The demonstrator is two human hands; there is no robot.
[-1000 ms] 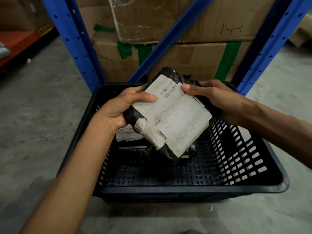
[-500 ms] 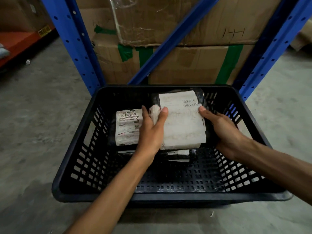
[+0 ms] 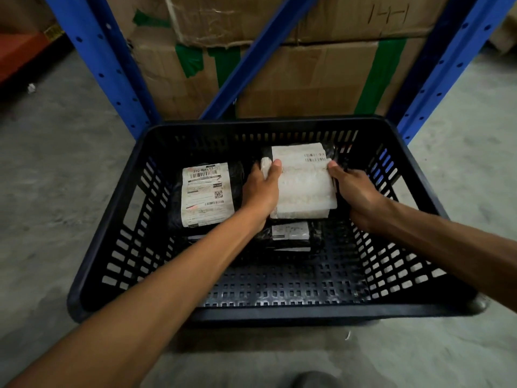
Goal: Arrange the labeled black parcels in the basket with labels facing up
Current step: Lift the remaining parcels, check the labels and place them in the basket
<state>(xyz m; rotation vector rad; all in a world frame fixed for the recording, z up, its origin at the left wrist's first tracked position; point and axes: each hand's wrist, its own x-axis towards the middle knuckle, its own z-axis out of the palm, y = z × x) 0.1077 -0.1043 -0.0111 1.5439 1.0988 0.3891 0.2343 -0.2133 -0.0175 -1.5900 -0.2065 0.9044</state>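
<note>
A black slotted plastic basket (image 3: 279,312) stands on the floor below me. Inside, at the back right, lies a black parcel with a large worn white label (image 3: 303,186) facing up. My left hand (image 3: 261,191) grips its left edge and my right hand (image 3: 354,191) its right edge. It rests on top of another black parcel (image 3: 291,233) whose small label shows below it. To the left lies a third black parcel with a barcoded label (image 3: 207,193) facing up.
Blue metal rack uprights (image 3: 103,65) and a diagonal brace (image 3: 251,60) rise just behind the basket, in front of stacked cardboard boxes (image 3: 307,79) with green tape. Grey concrete floor (image 3: 56,177) surrounds the basket. A dark shoe tip (image 3: 316,380) shows at the bottom edge.
Both hands have lowered the large-labelled parcel from above the basket's rim down into its back right, turning it so the label lies flat and facing up.
</note>
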